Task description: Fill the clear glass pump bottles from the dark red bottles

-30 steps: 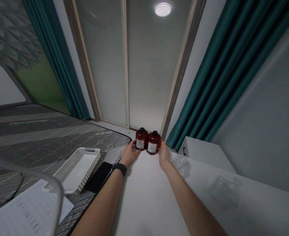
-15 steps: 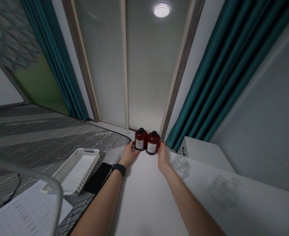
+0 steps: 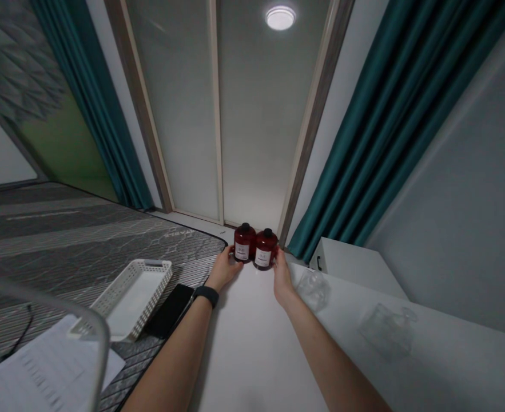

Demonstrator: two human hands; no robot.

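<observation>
Two dark red bottles with black caps and white labels, a left bottle [image 3: 244, 243] and a right bottle [image 3: 264, 250], stand upright side by side at the far end of a white tabletop [image 3: 261, 337]. My left hand [image 3: 223, 269] is closed on the left bottle's outer side, thumb towards me and fingers partly hidden behind it. From the other side, my right hand [image 3: 282, 277] grips the right bottle, its fingertips partly hidden. The left wrist wears a dark band [image 3: 207, 295].
Two clear, transparent items, one nearer [image 3: 387, 331] and one farther [image 3: 313, 290], lie right of my right arm. A white basket [image 3: 132, 297], a black flat object [image 3: 173, 309] and printed paper [image 3: 48, 366] lie to the left. Behind stand a white cabinet [image 3: 359, 266] and sliding doors [image 3: 256, 126].
The whole view has shifted very slightly. Both hands stay at the bottles, and the bottles keep their place on the tabletop.
</observation>
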